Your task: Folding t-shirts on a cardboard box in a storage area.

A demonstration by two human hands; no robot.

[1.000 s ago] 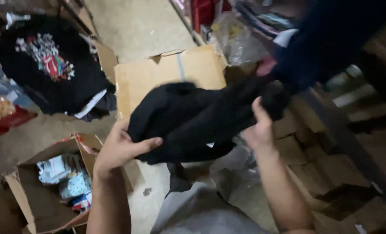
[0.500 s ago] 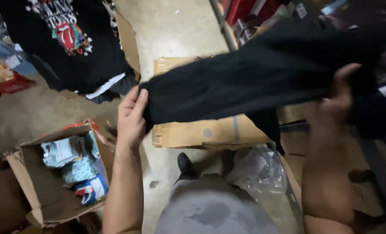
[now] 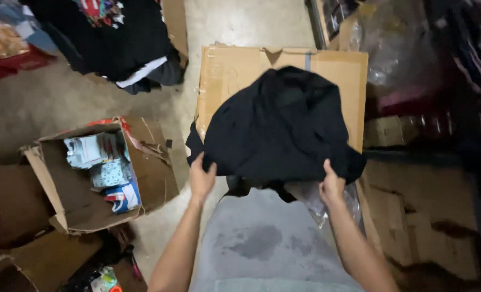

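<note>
- Black garment [image 3: 278,127] hangs bunched in front of the person, over a flattened cardboard sheet [image 3: 227,70] on the concrete floor [image 3: 62,103].
- Its long axis runs roughly left to right, sagging towards the right.
- Left hand [image 3: 201,178] pinches the lower left edge, fingers closed on the cloth.
- Right hand [image 3: 331,185] grips the lower right edge likewise.
- An open cardboard box [image 3: 148,178] sits off to the left.
</note>
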